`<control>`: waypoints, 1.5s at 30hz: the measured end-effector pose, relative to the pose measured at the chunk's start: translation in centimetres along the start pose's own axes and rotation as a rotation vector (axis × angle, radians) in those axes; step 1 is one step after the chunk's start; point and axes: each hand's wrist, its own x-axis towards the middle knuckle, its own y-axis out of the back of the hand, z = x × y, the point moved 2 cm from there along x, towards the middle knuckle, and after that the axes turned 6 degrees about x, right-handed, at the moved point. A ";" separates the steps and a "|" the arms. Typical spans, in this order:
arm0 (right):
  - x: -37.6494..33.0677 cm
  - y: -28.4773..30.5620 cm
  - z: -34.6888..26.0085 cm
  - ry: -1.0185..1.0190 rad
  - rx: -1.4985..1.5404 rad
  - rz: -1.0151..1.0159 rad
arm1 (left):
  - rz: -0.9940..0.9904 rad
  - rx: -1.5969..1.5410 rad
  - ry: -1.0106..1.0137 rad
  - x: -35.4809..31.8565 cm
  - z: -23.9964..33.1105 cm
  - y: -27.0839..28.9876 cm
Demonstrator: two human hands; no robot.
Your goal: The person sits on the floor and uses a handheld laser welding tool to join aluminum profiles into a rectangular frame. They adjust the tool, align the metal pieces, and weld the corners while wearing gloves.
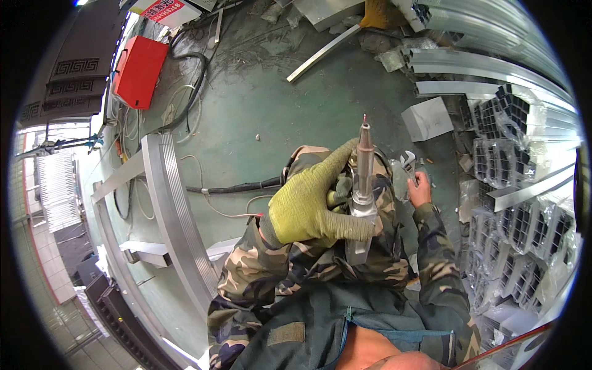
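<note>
My left hand [305, 209], in a yellow-green work glove, is closed around a silver handheld welding torch [365, 169] in front of my body. The torch's narrow tip points away from me, and its rear end lies near my lap. Part of the grip is hidden by the glove. To the right of the torch, my bare right hand [420, 190] grips an adjustable wrench [407, 161] by its handle, with the jaw end pointing away from me. The wrench and the torch are apart. A black cable [240, 186] runs across the floor from the left towards my legs.
Metal profile frames [169, 191] stand at the left, with a red box [140, 73] beyond them. Bundles of wrapped square tubes [502, 163] and long metal profiles [481, 65] fill the right side. A broom [327, 52] and a pale block [427, 119] lie on the green floor.
</note>
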 end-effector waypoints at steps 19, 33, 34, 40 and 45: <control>-12.7 12.1 -40.0 0.954 -0.293 -0.147 | 0.049 0.200 -0.031 5.6 1.2 2.8; -8.6 11.4 -42.2 1.101 -0.377 -0.286 | 0.048 0.132 -0.072 5.0 1.2 3.1; -8.2 11.3 -42.0 1.093 -0.362 -0.305 | 0.048 0.127 -0.083 4.9 1.2 3.2; -6.2 10.3 -42.2 1.161 -0.369 -0.410 | 0.083 0.053 -0.108 4.6 1.2 3.0; -5.9 9.7 -40.9 1.107 -0.284 -0.423 | 0.108 0.022 -0.105 4.6 1.1 2.5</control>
